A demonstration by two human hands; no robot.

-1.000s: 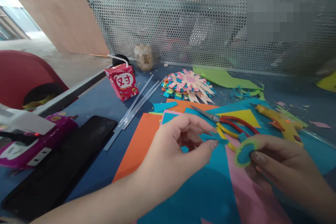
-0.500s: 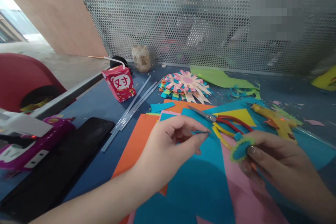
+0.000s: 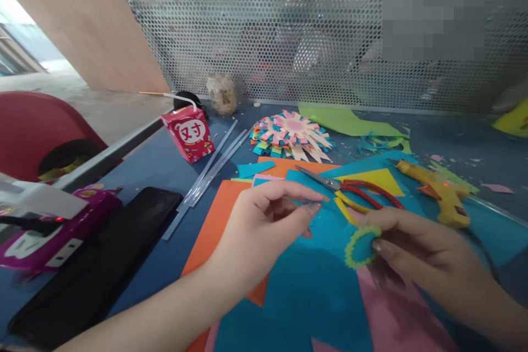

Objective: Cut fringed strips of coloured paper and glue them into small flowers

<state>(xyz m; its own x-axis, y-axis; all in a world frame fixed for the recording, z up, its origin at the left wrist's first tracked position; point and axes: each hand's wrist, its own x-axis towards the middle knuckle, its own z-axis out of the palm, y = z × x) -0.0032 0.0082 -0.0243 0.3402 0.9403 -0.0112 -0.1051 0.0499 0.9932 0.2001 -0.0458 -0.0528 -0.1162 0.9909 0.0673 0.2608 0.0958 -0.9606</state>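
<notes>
My right hand (image 3: 416, 253) pinches the edge of a small blue round piece with a jagged green rim (image 3: 362, 247). To its left, above the blue sheet (image 3: 317, 286), is my left hand (image 3: 272, 220), its thumb and index finger brought near each other; whatever may be between the fingertips is too small to make out. Scissors with red and yellow handles (image 3: 363, 190) lie just beyond both hands. Farther back sits a pile of fringed paper rosettes (image 3: 292, 129). A yellow glue gun (image 3: 437, 192) rests beyond my right hand.
Clear glue sticks (image 3: 210, 170) and a red drink box (image 3: 190, 135) stand or lie left of centre. A black phone (image 3: 99, 264) and a purple power strip (image 3: 70, 231) are at the left. Behind is a perforated metal panel (image 3: 256, 27).
My right hand has moved left with the round piece, which is now turned with more of its green rim showing. The dark sliver at my left fingertips no longer shows clearly.
</notes>
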